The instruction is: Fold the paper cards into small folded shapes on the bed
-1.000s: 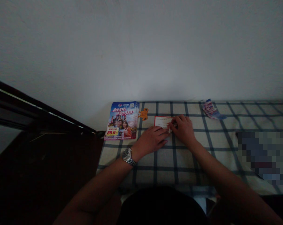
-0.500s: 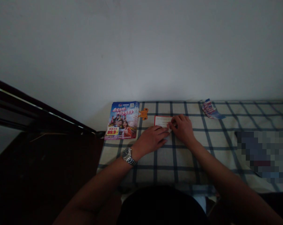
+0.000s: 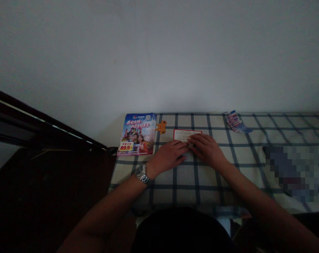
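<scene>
A small white paper with a red border point(image 3: 184, 135) lies on the checked cloth point(image 3: 228, 165) in front of me. My left hand point(image 3: 168, 155), a metal watch on its wrist, lies flat with fingers stretched onto the paper's near edge. My right hand point(image 3: 206, 148) also rests flat on the paper's near right part, fingers pointing left and meeting the left hand's fingertips. Both hands press on the paper; its lower part is hidden under them.
A stack of colourful flyers point(image 3: 136, 134) lies at the cloth's far left corner, with a small orange figure point(image 3: 161, 127) beside it. A folded flyer piece point(image 3: 235, 122) sits far right by the white wall. A dark wooden frame point(image 3: 43, 130) stands to the left.
My right hand has slid down and left off the paper's far right corner and flattened, so more of the paper's top edge shows. My left hand has hardly moved.
</scene>
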Available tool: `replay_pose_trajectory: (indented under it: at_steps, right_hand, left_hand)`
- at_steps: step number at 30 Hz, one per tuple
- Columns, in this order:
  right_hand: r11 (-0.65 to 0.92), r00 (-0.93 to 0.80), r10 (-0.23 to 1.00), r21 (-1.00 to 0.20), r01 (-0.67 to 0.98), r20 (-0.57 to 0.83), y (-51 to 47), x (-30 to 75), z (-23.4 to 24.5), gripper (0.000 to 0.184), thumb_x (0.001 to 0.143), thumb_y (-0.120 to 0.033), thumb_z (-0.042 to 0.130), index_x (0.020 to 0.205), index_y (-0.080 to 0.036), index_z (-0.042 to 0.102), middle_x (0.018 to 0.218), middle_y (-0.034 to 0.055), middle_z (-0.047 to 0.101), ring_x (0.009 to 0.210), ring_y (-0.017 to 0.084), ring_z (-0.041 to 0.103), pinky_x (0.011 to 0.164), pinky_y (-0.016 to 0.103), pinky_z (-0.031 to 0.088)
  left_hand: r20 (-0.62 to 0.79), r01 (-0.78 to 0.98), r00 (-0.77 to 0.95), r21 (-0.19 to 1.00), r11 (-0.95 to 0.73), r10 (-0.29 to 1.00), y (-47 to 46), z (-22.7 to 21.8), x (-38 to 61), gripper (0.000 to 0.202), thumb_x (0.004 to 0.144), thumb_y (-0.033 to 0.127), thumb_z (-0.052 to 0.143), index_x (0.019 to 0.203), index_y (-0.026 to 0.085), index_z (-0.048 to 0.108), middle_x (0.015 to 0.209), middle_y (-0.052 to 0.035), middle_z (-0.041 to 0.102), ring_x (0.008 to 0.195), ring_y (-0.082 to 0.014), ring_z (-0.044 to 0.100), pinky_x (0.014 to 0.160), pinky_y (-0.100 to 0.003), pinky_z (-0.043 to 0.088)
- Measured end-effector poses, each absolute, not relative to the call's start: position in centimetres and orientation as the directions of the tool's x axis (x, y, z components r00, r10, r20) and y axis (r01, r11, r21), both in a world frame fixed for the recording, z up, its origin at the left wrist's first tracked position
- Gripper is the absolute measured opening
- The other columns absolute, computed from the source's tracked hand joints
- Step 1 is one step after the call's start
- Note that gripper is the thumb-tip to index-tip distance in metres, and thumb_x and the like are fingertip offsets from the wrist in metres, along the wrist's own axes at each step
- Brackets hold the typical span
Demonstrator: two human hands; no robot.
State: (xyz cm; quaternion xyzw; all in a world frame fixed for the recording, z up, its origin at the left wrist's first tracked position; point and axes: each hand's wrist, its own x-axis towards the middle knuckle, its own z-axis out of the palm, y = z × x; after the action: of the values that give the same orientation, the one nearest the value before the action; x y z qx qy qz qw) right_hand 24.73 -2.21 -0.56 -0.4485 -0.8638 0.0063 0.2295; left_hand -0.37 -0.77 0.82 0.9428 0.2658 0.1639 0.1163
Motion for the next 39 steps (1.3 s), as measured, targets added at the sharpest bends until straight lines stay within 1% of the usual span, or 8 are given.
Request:
replay_pose_trajectory:
  at_steps: [4,10,15,18,22,27,32,39]
  right_hand:
    - [0.610,-0.506,0.773,-0.230,0.759,0.382,-2.6,25.1,-1.0,0.036,0.103,-0.034,0.061,0.137,-0.023,0.064,0.139,0.0102,0.070,0.134,0.030,0.058,0.112,0.053,0.048]
    - [0.627,-0.526,0.764,-0.236,0.743,0.374,-2.7,25.5,-1.3,0.041,0.104,-0.033,0.059,0.144,-0.024,0.060,0.146,0.0086,0.065,0.140,0.029,0.056,0.116,0.054,0.046]
    - [0.615,-0.514,0.776,-0.258,0.745,0.366,-2.8,25.4,-1.2,0.041,0.103,-0.032,0.060,0.144,-0.026,0.061,0.146,0.0082,0.065,0.141,0.030,0.055,0.116,0.055,0.047]
    - [0.607,-0.509,0.785,-0.271,0.748,0.353,-2.8,25.3,-1.2,0.041,0.103,-0.032,0.060,0.144,-0.027,0.061,0.146,0.0083,0.066,0.141,0.030,0.055,0.115,0.056,0.047]
    - [0.607,-0.508,0.785,-0.275,0.746,0.355,-2.8,25.4,-1.4,0.041,0.102,-0.031,0.060,0.143,-0.027,0.062,0.147,0.0080,0.065,0.141,0.031,0.055,0.116,0.057,0.047]
    - [0.613,-0.507,0.778,-0.269,0.743,0.372,-2.8,25.3,-1.5,0.042,0.102,-0.031,0.061,0.144,-0.026,0.062,0.147,0.0084,0.065,0.141,0.030,0.055,0.116,0.056,0.048]
    - [0.609,-0.503,0.781,-0.273,0.744,0.371,-2.8,25.2,-1.4,0.044,0.101,-0.028,0.062,0.145,-0.028,0.061,0.147,0.0086,0.065,0.140,0.031,0.057,0.115,0.058,0.049]
    - [0.608,-0.500,0.781,-0.275,0.744,0.374,-2.8,25.2,-1.4,0.044,0.101,-0.029,0.062,0.145,-0.028,0.061,0.147,0.0081,0.065,0.140,0.030,0.057,0.115,0.057,0.049]
  left_hand:
    - [0.242,0.463,0.811,0.289,-0.838,0.532,-0.8,0.7,-0.4,0.039,0.104,0.032,0.060,0.143,0.024,0.057,0.149,-0.0062,0.058,0.135,-0.0236,0.054,0.116,-0.043,0.047]
    - [0.229,0.465,0.827,0.237,-0.853,0.514,-1.0,0.6,-0.6,0.042,0.105,0.033,0.058,0.146,0.023,0.055,0.152,-0.0070,0.055,0.140,-0.0252,0.050,0.118,-0.043,0.046]
    - [0.236,0.458,0.831,0.225,-0.860,0.504,-1.2,-0.1,-1.0,0.045,0.107,0.034,0.054,0.151,0.022,0.051,0.150,-0.0086,0.056,0.140,-0.0252,0.051,0.119,-0.044,0.045]
    - [0.260,0.458,0.815,0.258,-0.851,0.517,-1.3,-0.5,-1.2,0.042,0.108,0.034,0.053,0.149,0.024,0.053,0.151,-0.0074,0.056,0.140,-0.0232,0.052,0.118,-0.043,0.046]
    - [0.278,0.449,0.809,0.278,-0.849,0.518,-1.3,-0.6,-1.2,0.039,0.107,0.032,0.054,0.146,0.024,0.055,0.149,-0.0083,0.058,0.139,-0.0223,0.053,0.117,-0.043,0.048]
    - [0.275,0.459,0.807,0.267,-0.848,0.523,-1.3,-0.6,-1.1,0.038,0.107,0.031,0.054,0.144,0.023,0.057,0.150,-0.0085,0.057,0.140,-0.0231,0.052,0.117,-0.044,0.048]
    - [0.266,0.466,0.810,0.250,-0.849,0.523,-1.3,-0.5,-1.0,0.037,0.108,0.031,0.053,0.143,0.023,0.057,0.148,-0.0089,0.058,0.139,-0.0228,0.053,0.116,-0.043,0.049]
    - [0.253,0.493,0.799,0.242,-0.836,0.545,-1.3,-0.2,-0.7,0.034,0.107,0.032,0.054,0.139,0.023,0.060,0.144,-0.0084,0.060,0.134,-0.0245,0.055,0.112,-0.044,0.051]
